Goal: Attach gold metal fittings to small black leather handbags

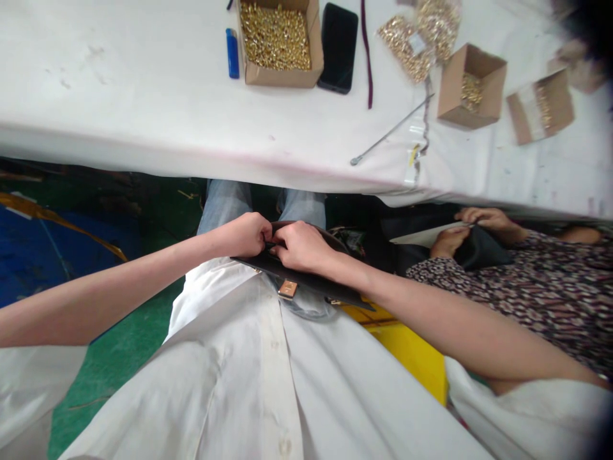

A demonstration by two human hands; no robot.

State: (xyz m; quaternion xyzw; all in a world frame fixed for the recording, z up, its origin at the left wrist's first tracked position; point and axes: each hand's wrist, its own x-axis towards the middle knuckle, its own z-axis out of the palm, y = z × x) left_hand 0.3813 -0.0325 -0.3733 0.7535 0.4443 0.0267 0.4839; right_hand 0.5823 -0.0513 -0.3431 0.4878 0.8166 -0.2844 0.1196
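Observation:
A dark leather-like bag (pixel 313 276) with a gold-coloured clasp (pixel 288 289) lies across my lap, against the white shirt. My left hand (pixel 249 235) is closed at its upper left edge, fingers curled in and thumb pressed down. Right beside it, my right hand (pixel 305 246) is also closed, its fingertips pinching near the same spot on the bag. The two hands almost touch. Whatever small part sits between the fingertips is hidden. Behind my right hand the curved rim of the bag shows.
On the white table (pixel 143 96) ahead stand a cardboard box of gold pieces (pixel 275 38), a blue lighter (pixel 232 53), a black phone (pixel 338 48), a metal rod (pixel 390 131) and a smaller box (pixel 472 86). At right, a co-worker's hands (pixel 450 241) hold dark material.

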